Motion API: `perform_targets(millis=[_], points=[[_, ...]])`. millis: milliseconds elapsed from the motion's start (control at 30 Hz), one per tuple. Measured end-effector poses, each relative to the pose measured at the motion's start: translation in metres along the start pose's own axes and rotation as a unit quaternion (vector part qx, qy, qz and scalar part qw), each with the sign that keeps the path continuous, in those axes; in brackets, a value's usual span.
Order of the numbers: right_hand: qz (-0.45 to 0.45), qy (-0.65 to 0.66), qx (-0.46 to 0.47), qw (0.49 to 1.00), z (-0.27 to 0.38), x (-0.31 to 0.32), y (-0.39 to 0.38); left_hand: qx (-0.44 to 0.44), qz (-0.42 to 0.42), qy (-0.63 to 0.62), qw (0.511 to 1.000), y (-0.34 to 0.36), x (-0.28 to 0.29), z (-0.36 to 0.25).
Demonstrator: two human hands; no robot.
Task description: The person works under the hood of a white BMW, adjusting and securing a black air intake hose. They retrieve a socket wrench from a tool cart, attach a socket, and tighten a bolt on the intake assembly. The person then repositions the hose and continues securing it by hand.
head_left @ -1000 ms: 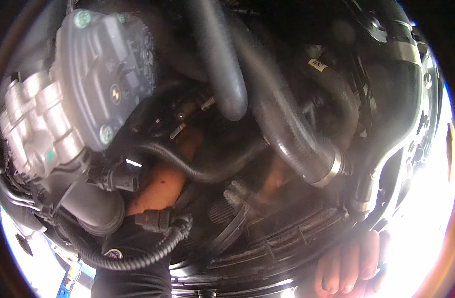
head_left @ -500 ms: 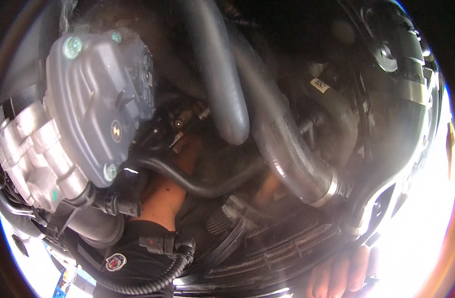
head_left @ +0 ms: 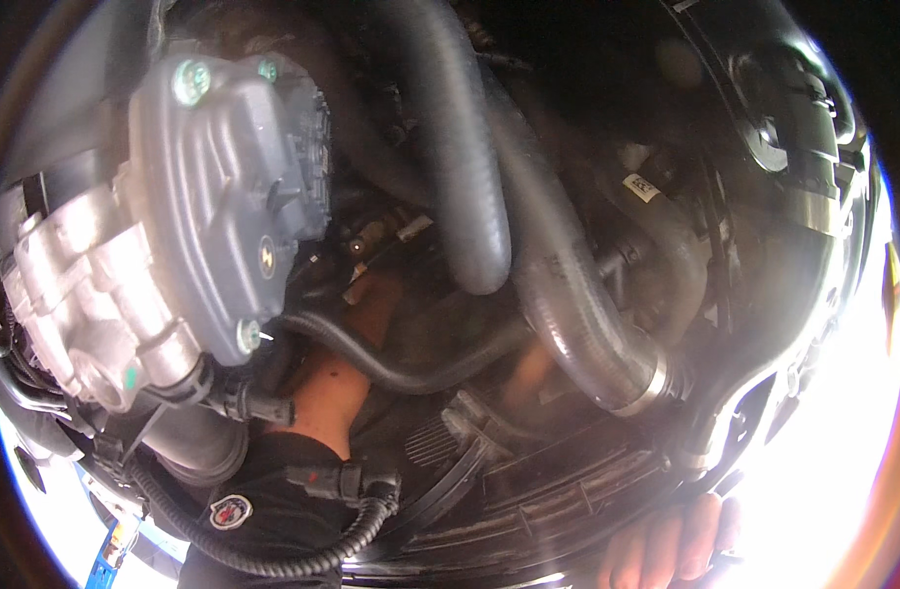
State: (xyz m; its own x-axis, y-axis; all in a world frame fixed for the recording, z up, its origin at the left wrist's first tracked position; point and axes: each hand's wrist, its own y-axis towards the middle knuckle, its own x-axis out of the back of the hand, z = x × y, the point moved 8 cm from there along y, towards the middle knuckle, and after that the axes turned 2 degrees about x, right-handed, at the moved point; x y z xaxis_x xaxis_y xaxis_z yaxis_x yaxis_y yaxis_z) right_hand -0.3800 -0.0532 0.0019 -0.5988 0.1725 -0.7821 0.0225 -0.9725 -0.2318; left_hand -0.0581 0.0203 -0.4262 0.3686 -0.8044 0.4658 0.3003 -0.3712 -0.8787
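Observation:
My left forearm, in a dark sleeve with a round patch, reaches up from the lower edge into the engine bay. It passes behind a thin curved black hose (head_left: 401,378). My left hand (head_left: 379,299) is in shadow near a small metal fitting (head_left: 357,245); its fingers are hidden, so what it touches cannot be seen. At the lower right, the bent fingers of my right hand (head_left: 661,550) lie side by side over the edge of a dark panel (head_left: 558,506). A blurred patch of skin (head_left: 530,371) shows behind the hoses; whose it is cannot be told.
A grey plastic cover (head_left: 209,206) on a silver metal housing (head_left: 106,304) fills the left. Thick black hoses (head_left: 577,304) hang through the middle, one with a metal clamp (head_left: 641,388). A ribbed cable with a connector (head_left: 332,481) crosses over my sleeve. A wide black pipe (head_left: 803,255) bounds the right.
The view has shifted slightly, so the grey cover and the hanging hose appear farther right. My left arm stays in the same gap. My right hand keeps its place at the panel edge.

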Motion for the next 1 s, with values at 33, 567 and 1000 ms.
perform_targets(millis=[33,567,1000], points=[[0.013,-0.009,-0.005,1.0,0.001,0.001,0.001,0.001,0.001,-0.001,1.0,0.0,0.0,0.0],[-0.067,0.049,-0.031,0.996,-0.003,0.011,-0.019,0.01,0.0,-0.028,1.0,-0.008,-0.001,0.004],[0.007,0.002,-0.057,0.998,-0.001,0.006,-0.03,0.014,-0.001,-0.046,0.999,-0.017,-0.004,0.009]])
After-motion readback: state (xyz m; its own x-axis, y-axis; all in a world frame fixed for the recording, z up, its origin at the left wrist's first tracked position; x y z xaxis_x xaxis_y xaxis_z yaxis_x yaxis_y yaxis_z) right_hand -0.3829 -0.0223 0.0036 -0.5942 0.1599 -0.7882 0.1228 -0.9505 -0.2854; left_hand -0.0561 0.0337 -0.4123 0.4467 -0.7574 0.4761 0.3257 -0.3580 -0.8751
